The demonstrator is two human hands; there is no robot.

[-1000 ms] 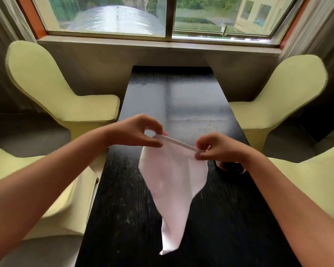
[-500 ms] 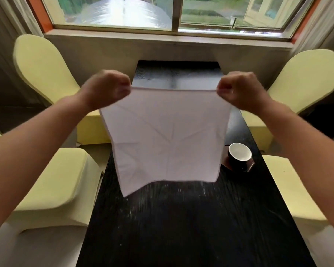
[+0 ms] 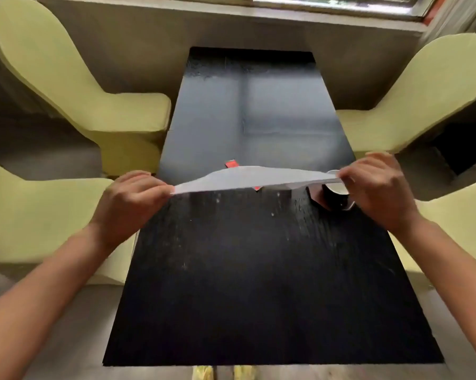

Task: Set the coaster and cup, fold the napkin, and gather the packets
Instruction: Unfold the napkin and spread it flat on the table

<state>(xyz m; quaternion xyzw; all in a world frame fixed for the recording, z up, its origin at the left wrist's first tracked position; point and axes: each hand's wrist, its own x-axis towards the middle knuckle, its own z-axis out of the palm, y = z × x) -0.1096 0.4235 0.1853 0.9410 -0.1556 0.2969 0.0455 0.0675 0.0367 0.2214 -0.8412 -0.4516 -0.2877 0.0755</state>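
Fingers of both hands were curled and pinching the white napkin (image 3: 248, 178), which was stretched nearly flat and edge-on to the camera above the black table (image 3: 258, 270). The left hand (image 3: 127, 201) pinched the napkin's left end between thumb and bent fingers; the right hand (image 3: 379, 190) pinched the right end the same way, its knuckles raised. The cloth bowed slightly upward in the middle and did not appear to touch the tabletop.

Just under the napkin's right end stood a dark cup (image 3: 337, 197) with a pale inside, set on a reddish-brown coaster (image 3: 318, 197) near the table's right edge. The napkin and the right hand's fingertips hid part of the cup's rim, and whether anything was in it could not be told.

Red packets lay on the table behind the cloth: one packet (image 3: 231, 163) showed above the napkin's far edge, and a red corner (image 3: 256, 188) showed below its near edge; whether these were separate packets could not be told.

Yellow-green chairs (image 3: 99, 111) stood along both sides of the table.
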